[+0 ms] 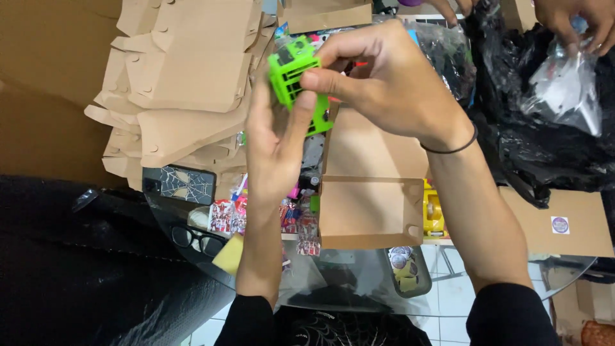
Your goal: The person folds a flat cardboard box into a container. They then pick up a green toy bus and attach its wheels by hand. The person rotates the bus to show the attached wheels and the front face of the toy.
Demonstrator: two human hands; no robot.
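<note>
- Upper centre of the frame: both hands meet around a small bright green plastic piece (293,77) with slotted, grid-like sides, held in the air above an open brown cardboard box (371,186)
- Left hand (272,144) comes up from below, palm toward the camera, its fingers curled behind the green piece and the thumb pressing on its lower front edge
- Right hand (391,80) reaches in from the right; its thumb and forefinger pinch the right side of the green piece, the other fingers folded close together behind them
- Doing this well, I judge, calls for a steady left hand as the support, with the right hand's pinch kept on the solid frame and not on the thin bars, which look easy to bend
- Keeping the piece over the open box seems wise, so a slip drops it inside and not among the small colourful packets (230,214) at centre bottom
- Upper left holds a stack of flat folded box blanks (186,77); a phone with a web-pattern case (182,184) and a pair of glasses (195,240) lie lower left
- Upper right, another person's hand (580,22) handles a clear plastic bag (564,90) over black plastic sheeting (544,154), well apart from the green piece
</note>
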